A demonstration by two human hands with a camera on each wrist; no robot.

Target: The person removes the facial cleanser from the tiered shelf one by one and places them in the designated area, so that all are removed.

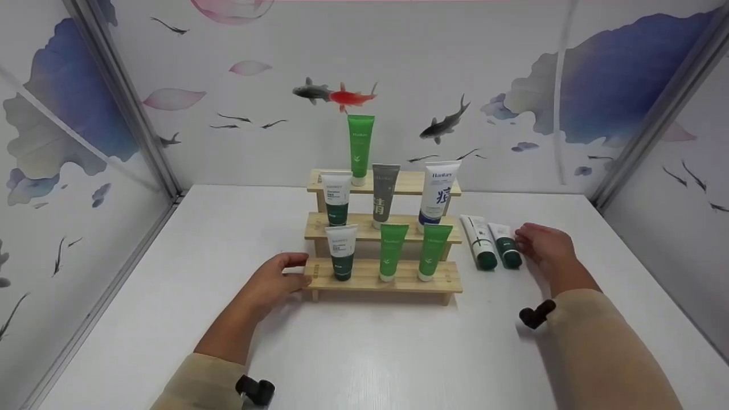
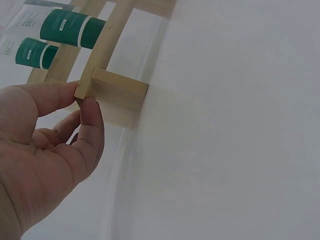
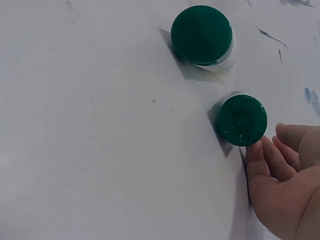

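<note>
White wall panels [image 1: 353,45], printed with fish [image 1: 445,122] and large blue leaves [image 1: 609,74], are framed by metal posts [image 1: 122,85] around a white table [image 1: 353,341]. On it is set a three-tier wooden display rack [image 1: 367,234], whose lowest left end is pinched between thumb and fingers by the left hand [image 1: 279,282]. Nothing is gripped by the right hand [image 1: 545,246], its loosely bent fingers placed at the smaller green-capped tube [image 1: 506,246], laid beside a larger one [image 1: 480,242] right of the rack's seven upright tubes [image 1: 390,250].
</note>
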